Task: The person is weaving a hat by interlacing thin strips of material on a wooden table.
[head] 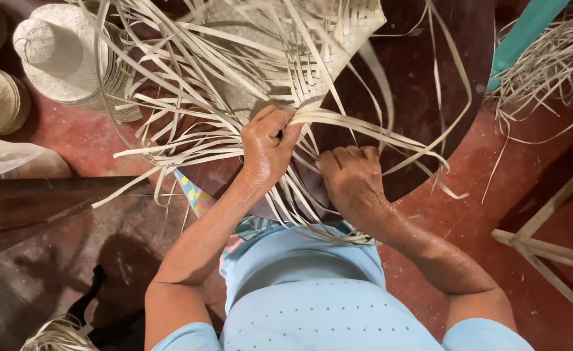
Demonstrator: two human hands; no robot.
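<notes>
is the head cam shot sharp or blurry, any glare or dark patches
Head view: sharp on the left hand, the right hand and the pale straw strips they grip. Soft, even light, with a faint sheen on the dark round table. The lower left floor lies in deep shadow. The finished hats look bright, slightly washed out. Straight edges bend near the frame's borders.

A half-woven mat of pale straw strips (pixel 286 45) spreads just above the left hand (pixel 267 153). Its loose strands (pixel 364 127) fan outward, pinched in that hand's fingers, running over the right hand (pixel 351 179).
</notes>
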